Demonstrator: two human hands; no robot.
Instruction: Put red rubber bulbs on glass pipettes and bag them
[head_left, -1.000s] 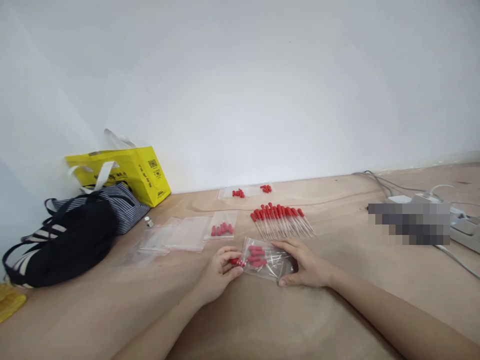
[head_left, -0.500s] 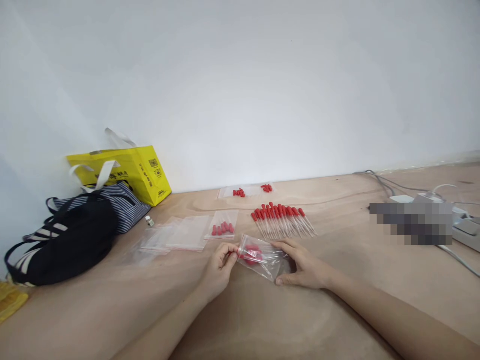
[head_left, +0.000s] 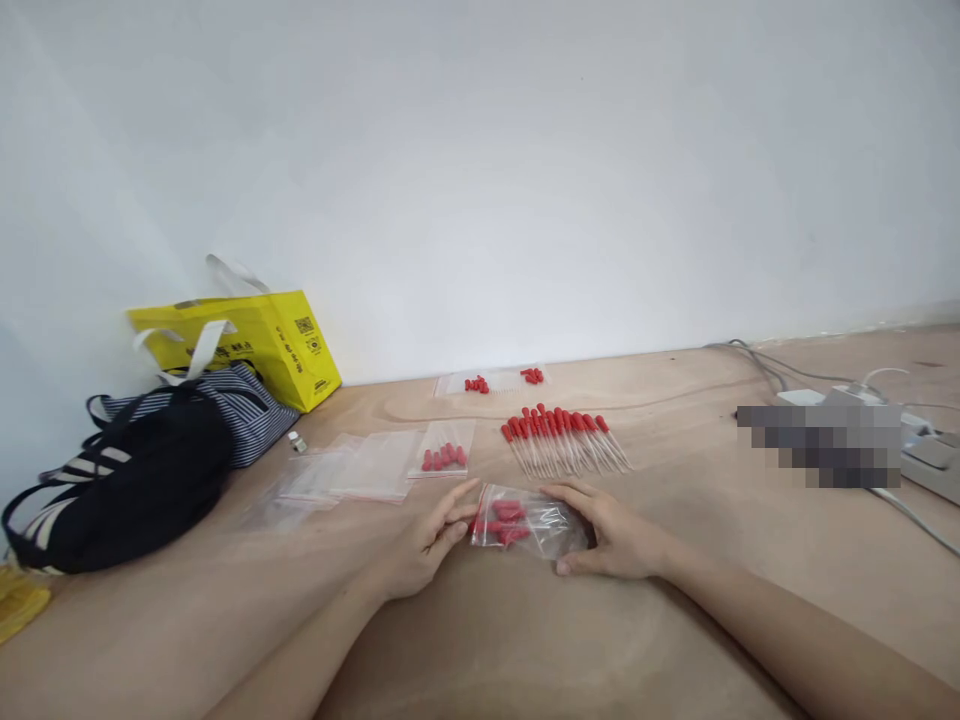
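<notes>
Wooden surface [head_left: 495, 650]: pale, grained, running back to a white wall [head_left: 585, 200].
Bag between the hands [head_left: 540, 540]: clear, crumpled, zip-edged end toward the left; low over the wood, contact beneath hard to tell.
Red bulbs in that bag [head_left: 508, 510]: grouped toward the zip edge; exact count unclear through film and glare.
Left hand [head_left: 424, 545]: just beside the zip edge, fingers loosely spread, thumb apart from them. Cannot tell whether touching the film.
Right hand [head_left: 619, 530]: curved around the far end of the bag, thumb at the near edge, fingers at the opposite edge, film between.
Step in hand: judged as work at the zip edge with bulbs already inside, steadied from the right. Cannot confirm whether sealed.
Handling demand: judged to call for a light, steady right hold and a fine pinch at the zip strip; limp film liable to fold, bulbs liable to bunch there.
Droppers [head_left: 562, 430]: red-topped, clear-stemmed, fanned beyond the bag, tips toward the hands.
Flat bags [head_left: 379, 465]: overlapping, left of the droppers, beside another bag [head_left: 450, 435] bearing red bulbs.
Far bags [head_left: 504, 382]: near the wall, with two red clusters.
Small vial [head_left: 298, 442]: near the striped bag [head_left: 259, 415].
Cables [head_left: 757, 360]: at far right, beside a blurred patch.
</notes>
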